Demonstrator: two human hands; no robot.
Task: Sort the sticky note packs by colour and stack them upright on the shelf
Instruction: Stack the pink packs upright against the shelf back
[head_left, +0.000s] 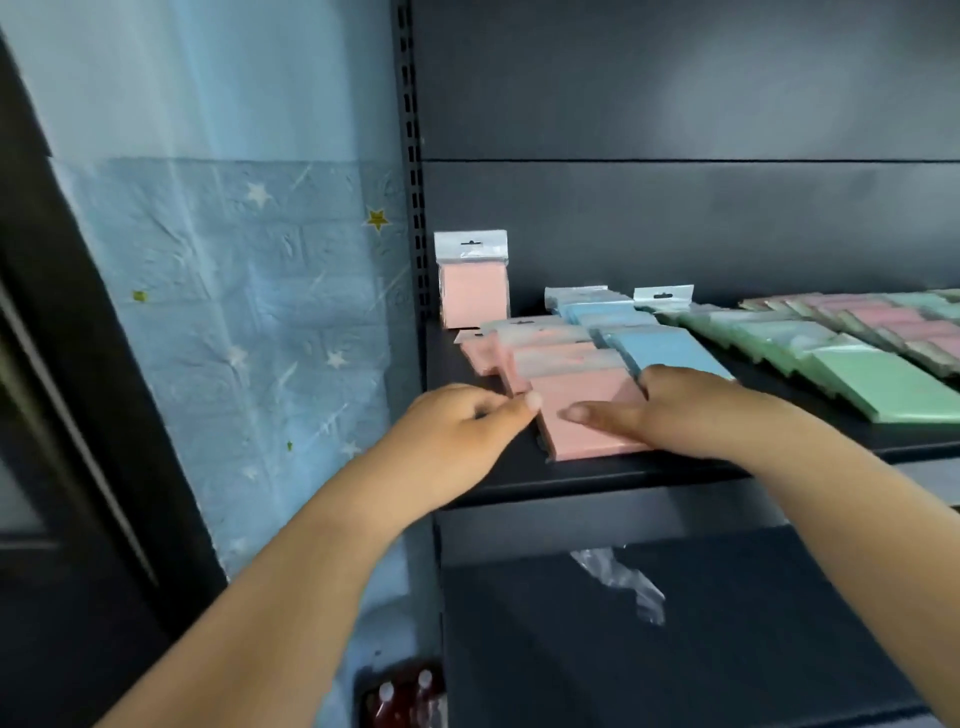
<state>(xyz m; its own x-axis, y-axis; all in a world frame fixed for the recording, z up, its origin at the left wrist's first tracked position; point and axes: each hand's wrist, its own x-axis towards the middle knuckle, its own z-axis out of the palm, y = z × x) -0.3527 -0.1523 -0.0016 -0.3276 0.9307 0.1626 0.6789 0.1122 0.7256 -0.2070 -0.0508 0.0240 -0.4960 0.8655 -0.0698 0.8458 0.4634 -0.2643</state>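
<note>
The front pink pack (592, 421) is lying flat at the shelf (597, 480) front edge, centre frame, heading an overlapping pink row. The right hand (691, 410) is pressing spread fingers on it; the left hand (457, 431) is pinching its left edge. One upright pink pack (474, 291) is standing behind, bare shelf lying between. Blue packs (660, 348) and green packs (857, 374) are lying rightward.

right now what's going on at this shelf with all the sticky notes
A person is sorting sticky note packs on a dark shelf. Both hands are on the front pink pack: the left hand pinches its left edge, the right hand lies on top. One pink pack already stands upright at the back left. The rest lie flat in overlapping rows: pink, then blue, then green.
</note>
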